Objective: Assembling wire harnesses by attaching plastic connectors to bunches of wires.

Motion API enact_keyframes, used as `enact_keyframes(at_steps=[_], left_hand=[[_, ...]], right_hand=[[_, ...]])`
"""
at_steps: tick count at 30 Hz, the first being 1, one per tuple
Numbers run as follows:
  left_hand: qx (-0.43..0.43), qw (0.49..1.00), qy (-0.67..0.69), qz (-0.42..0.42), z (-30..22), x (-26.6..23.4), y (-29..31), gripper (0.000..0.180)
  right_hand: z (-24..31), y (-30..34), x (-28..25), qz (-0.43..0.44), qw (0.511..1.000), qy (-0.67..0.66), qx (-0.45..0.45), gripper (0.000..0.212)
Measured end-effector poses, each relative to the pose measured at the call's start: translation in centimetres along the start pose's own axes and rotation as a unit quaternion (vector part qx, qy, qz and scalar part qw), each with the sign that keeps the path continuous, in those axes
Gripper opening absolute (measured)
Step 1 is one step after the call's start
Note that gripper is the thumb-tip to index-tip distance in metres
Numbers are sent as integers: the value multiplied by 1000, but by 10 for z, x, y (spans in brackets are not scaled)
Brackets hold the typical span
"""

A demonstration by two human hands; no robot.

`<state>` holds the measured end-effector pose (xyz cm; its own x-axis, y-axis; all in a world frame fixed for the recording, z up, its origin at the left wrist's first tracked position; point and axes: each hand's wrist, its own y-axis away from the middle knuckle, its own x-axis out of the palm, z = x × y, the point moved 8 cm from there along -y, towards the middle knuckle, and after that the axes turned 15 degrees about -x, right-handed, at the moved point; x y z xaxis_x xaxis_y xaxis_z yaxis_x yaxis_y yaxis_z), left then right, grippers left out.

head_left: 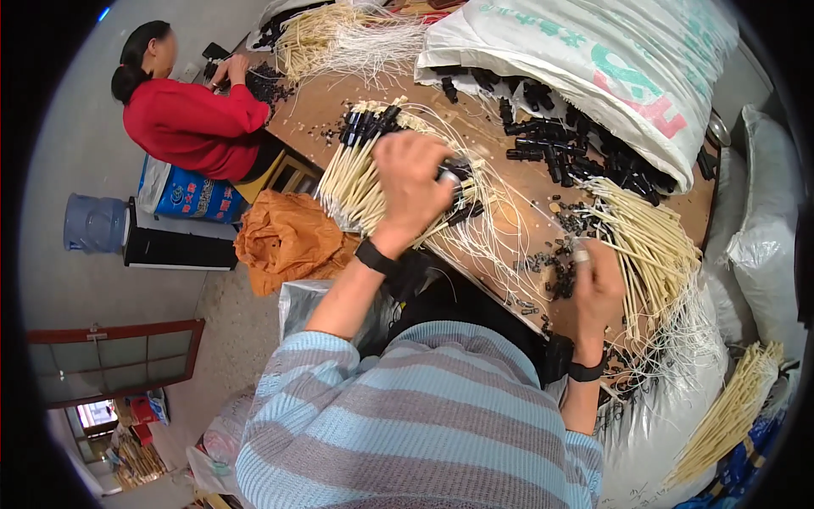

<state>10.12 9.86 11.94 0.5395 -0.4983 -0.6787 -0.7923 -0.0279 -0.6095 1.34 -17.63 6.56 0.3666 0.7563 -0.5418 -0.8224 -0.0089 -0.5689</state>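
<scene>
My left hand (413,182), blurred by motion, is curled over a pile of cream rods (352,182) on the table; many have black sleeves (370,125) at their far ends. What its fingers hold, if anything, is hidden. Closer to me on the right, my right hand (598,288) is closed in a pinch, with a pale wrap on its thumb. A thin white cord (538,208) runs from near the left hand toward this pinch. Small black and grey parts (564,270) lie beside the right hand, and another bundle of cream rods (657,246) is just past it.
A big white woven sack (585,64) spills black tubular parts (551,148) onto the brown table (318,110). More rods with white cords (339,42) lie at the far end. A person in red (191,123) works at the left edge. An orange sack (292,237) stands beside the table.
</scene>
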Motion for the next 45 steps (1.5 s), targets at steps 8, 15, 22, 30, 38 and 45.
enact_keyframes(at_steps=[8, 15, 22, 30, 38, 45], left_hand=[[39, 976, 146, 155, -35, 65, 2, 42], [-52, 963, 18, 263, -25, 188, -10, 23], [-103, 928, 183, 308, -36, 179, 33, 16], [-183, 830, 288, 442, -42, 159, 59, 38], [-2, 881, 254, 400, -60, 134, 48, 43], [131, 916, 266, 269, -91, 128, 82, 36]], right_hand=[[-25, 33, 19, 106, 986, 79, 104, 26], [-75, 68, -29, 192, 913, 269, 240, 12], [-52, 47, -27, 124, 965, 151, 177, 13], [-42, 48, -16, 124, 973, 7, 196, 25], [-16, 44, -17, 117, 984, 134, 23, 30], [-2, 39, -16, 166, 961, 221, -5, 36]])
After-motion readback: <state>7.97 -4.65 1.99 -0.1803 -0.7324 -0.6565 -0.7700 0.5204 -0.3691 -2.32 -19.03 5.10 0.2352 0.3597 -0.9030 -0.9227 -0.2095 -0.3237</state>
